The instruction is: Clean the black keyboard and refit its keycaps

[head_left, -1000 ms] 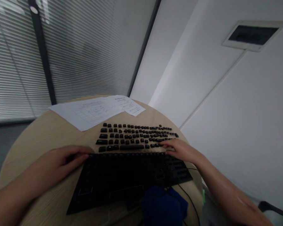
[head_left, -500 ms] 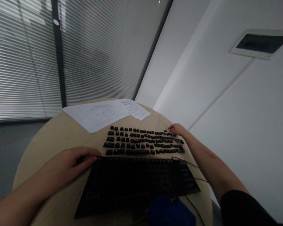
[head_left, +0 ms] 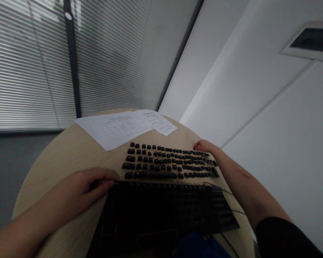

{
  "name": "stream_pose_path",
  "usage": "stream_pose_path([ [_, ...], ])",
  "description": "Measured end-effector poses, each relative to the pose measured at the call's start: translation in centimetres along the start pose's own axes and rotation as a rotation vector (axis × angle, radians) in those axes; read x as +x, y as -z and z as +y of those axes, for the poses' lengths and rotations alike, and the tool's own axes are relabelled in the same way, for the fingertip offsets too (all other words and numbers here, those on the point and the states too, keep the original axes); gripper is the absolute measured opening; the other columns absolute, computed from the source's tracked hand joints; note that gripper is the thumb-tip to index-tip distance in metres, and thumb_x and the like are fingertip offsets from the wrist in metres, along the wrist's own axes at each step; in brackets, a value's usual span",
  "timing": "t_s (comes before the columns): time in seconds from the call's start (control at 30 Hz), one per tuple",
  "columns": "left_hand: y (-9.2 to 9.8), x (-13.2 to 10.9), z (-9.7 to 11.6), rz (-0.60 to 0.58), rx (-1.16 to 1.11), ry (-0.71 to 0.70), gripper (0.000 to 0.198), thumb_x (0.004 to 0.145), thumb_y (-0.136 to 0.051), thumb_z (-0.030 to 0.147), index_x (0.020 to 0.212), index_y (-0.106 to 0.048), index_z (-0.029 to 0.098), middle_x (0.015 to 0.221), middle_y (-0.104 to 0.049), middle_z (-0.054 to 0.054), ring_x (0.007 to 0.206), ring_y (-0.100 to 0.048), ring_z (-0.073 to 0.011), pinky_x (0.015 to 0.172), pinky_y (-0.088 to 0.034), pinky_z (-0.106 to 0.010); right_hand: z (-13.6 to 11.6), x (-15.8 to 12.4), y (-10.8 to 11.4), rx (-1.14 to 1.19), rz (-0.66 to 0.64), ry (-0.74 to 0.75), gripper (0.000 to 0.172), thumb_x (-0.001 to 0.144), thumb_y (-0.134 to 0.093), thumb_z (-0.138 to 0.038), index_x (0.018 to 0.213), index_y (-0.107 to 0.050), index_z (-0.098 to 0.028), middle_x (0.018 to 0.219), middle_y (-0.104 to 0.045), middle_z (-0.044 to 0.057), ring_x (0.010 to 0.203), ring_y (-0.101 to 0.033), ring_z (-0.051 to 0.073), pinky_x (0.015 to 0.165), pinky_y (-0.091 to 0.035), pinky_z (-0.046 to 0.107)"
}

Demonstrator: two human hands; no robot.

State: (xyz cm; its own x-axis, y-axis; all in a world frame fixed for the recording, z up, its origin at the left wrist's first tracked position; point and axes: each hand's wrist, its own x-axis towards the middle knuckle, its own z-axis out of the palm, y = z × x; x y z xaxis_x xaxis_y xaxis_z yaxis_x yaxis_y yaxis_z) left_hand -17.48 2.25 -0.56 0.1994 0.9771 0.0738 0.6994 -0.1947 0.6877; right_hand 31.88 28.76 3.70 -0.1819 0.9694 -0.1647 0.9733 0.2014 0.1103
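Several rows of loose black keycaps (head_left: 163, 175) lie on the round wooden table, with a long space bar in the row nearest me. In front of them is a black keyboard (head_left: 145, 211), its bare lower part dark and hard to make out. My left hand (head_left: 79, 184) rests at the keyboard's far left corner, thumb and forefinger closed on its edge. At the far right end of the back row, my right hand (head_left: 204, 145) has its fingertips pinched together on a small dark keycap. That keycap is mostly hidden by the fingers.
Printed paper sheets (head_left: 118, 127) lie at the back of the table (head_left: 54, 154). A thin black cable (head_left: 228, 243) runs along the right side. Something blue (head_left: 199, 247) sits at the near edge, partly cut off. Blinds and a white wall stand behind.
My view has shifted a little, so the table things appear further right. The fingertips of my right hand have come onto the keycap that stood just beside them. My left hand stays at the keyboard's corner.
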Motion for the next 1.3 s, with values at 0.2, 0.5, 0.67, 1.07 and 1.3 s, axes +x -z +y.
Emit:
stream_pose_path([
  [0.2, 0.1, 0.1, 0.1, -0.006, -0.003, 0.007, 0.047, 0.083, -0.045, 0.060, 0.098, -0.079, 0.032, 0.098, -0.080, -0.003, 0.091, -0.073, -0.0287, 0.084, -0.054, -0.041, 0.2, -1.8, 2.8, 0.042, 0.154, -0.014, 0.029, 0.090, -0.062, -0.024, 0.113, -0.078, -0.017, 0.112, -0.079, 0.010, 0.102, -0.071, 0.023, 0.090, -0.052, 0.029],
  [0.5, -0.4, 0.8, -1.4, -0.009, 0.029, 0.015, 0.051, 0.079, -0.049, 0.066, 0.101, -0.078, 0.031, 0.101, -0.080, -0.002, 0.095, -0.071, -0.0302, 0.091, -0.053, -0.041, -2.9, -18.0, 2.4, 0.262, 0.161, 0.200, 0.024, 0.092, -0.064, -0.032, 0.110, -0.076, -0.023, 0.096, -0.079, 0.005, 0.083, -0.072, 0.021, 0.078, -0.055, 0.034],
  [0.67, -0.8, 1.1, -2.4, -0.001, 0.054, 0.001, 0.054, 0.080, -0.048, 0.069, 0.104, -0.077, 0.031, 0.099, -0.079, 0.000, 0.092, -0.071, -0.0290, 0.091, -0.053, -0.041, -4.9, -23.6, -0.6, 0.239, 0.060, 0.218, 0.021, 0.091, -0.063, -0.028, 0.107, -0.077, -0.026, 0.098, -0.079, 0.004, 0.085, -0.072, 0.021, 0.076, -0.054, 0.032],
  [1.07, 0.1, 0.5, 0.0, 0.013, 0.094, 0.020, 0.062, 0.079, -0.043, 0.070, 0.105, -0.077, 0.026, 0.100, -0.079, -0.003, 0.093, -0.071, -0.0300, 0.092, -0.052, -0.041, -4.2, -22.7, -3.4, 0.385, 0.087, 0.185, 0.022, 0.093, -0.062, -0.031, 0.107, -0.076, -0.020, 0.106, -0.077, 0.008, 0.094, -0.071, 0.024, 0.083, -0.054, 0.035],
  [1.3, -0.2, 0.7, -1.1, -0.002, 0.087, 0.009, 0.059, 0.080, -0.044, 0.070, 0.105, -0.077, 0.028, 0.102, -0.079, -0.002, 0.095, -0.072, -0.0297, 0.093, -0.053, -0.042, -5.2, -22.6, -2.6, 0.189, 0.060, 0.221, 0.019, 0.093, -0.064, -0.026, 0.105, -0.077, -0.020, 0.104, -0.077, 0.009, 0.093, -0.071, 0.024, 0.082, -0.052, 0.033],
])
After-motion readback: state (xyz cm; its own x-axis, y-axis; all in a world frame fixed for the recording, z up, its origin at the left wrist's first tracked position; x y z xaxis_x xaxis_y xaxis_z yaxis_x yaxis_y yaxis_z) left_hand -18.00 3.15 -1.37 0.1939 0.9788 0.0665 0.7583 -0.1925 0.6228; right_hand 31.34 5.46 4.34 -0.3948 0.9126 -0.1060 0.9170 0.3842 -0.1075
